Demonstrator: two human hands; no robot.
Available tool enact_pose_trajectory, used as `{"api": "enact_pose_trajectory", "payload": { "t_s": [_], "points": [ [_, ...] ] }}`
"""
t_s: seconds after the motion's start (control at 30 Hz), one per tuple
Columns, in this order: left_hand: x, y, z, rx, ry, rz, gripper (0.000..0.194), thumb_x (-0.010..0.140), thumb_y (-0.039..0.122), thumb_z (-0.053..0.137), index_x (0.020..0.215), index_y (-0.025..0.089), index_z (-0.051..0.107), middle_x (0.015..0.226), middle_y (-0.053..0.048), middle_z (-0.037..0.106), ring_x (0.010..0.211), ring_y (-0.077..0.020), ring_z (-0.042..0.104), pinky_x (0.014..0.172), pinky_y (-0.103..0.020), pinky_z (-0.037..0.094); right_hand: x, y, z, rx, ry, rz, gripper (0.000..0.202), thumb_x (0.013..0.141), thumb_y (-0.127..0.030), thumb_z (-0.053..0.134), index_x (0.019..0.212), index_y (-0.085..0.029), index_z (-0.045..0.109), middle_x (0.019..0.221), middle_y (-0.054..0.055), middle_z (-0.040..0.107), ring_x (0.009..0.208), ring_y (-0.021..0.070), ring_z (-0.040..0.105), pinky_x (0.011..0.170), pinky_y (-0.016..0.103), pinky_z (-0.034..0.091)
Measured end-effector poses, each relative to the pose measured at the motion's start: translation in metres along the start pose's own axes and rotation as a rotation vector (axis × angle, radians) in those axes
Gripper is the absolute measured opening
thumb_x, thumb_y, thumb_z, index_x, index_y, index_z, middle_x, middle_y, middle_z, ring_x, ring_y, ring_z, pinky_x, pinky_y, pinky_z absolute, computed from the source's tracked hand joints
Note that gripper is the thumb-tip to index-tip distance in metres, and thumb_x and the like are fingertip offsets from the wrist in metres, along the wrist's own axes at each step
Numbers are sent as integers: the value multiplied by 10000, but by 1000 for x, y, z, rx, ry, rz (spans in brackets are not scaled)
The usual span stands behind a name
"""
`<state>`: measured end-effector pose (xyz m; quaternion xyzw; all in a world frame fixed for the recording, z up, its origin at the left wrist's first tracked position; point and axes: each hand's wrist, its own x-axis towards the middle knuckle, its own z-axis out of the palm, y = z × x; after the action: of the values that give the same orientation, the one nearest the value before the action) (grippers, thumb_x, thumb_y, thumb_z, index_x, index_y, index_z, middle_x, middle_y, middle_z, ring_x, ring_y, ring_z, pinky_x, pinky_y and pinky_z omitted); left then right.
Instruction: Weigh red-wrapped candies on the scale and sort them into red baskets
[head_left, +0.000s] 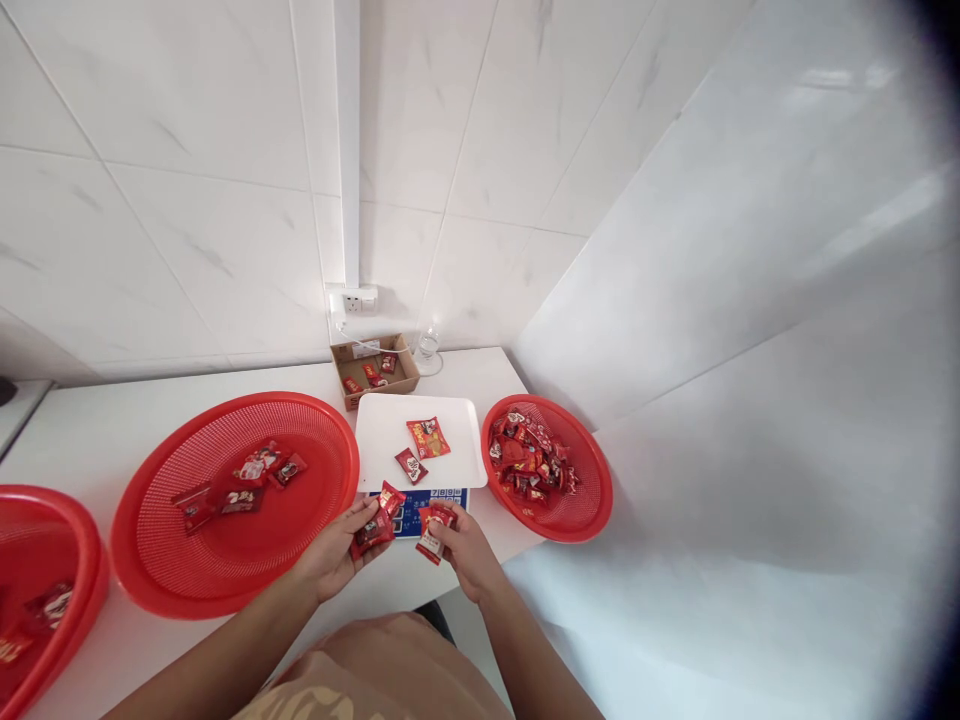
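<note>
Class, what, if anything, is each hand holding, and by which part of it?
The left hand holds red packets by their left side; exact contact is partly hidden. The right hand holds a red-and-white packet by its right side.

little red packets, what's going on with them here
Someone's left hand holds small red packets and their right hand holds at least one packet, close to a scale. Two more packets lie on its white tray. The right basket holds a heap; the middle basket, only a few.
</note>
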<state>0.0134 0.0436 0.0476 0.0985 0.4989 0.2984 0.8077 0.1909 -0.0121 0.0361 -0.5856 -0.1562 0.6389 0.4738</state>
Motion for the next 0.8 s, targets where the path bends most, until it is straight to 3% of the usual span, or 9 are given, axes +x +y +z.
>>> {"api": "enact_pose_trajectory", "payload": {
  "t_s": [0.2,0.47,0.6,0.7,0.8],
  "points": [
    [-4,0,-3,32,37,-41,36,833,174,568,865,158,570,782,-27,635,586,-94,607,594,-251,564,20,2,-10,53,96,24,509,537,-294,789,980,-195,559,826,27,672,677,148,615,619,283,489],
    [-7,-3,-8,77,27,-90,125,789,214,636,881,164,567,761,-31,637,613,-117,620,602,-266,562,59,-33,-14,284,185,-63,410,631,-163,718,997,-241,550,785,-16,653,660,121,627,631,274,533],
    [-7,-4,-15,69,22,-87,172,780,231,649,915,160,568,793,-45,648,641,-130,631,624,-278,565,65,-20,-22,244,265,-4,367,645,-138,693,962,-227,531,698,-28,626,607,116,614,583,261,530],
    [-5,-6,-22,62,26,-94,186,773,251,656,905,145,577,790,-52,649,634,-131,629,623,-280,565,65,-5,-23,240,257,25,376,634,-162,704,949,-225,508,681,-34,619,589,121,610,557,259,522],
    [-4,-7,-26,51,47,-107,164,785,244,640,899,146,574,810,-58,653,645,-134,634,637,-287,565,65,-5,-17,282,206,28,430,618,-182,719,973,-236,482,718,-33,627,603,124,612,577,270,528]
  ]
}}
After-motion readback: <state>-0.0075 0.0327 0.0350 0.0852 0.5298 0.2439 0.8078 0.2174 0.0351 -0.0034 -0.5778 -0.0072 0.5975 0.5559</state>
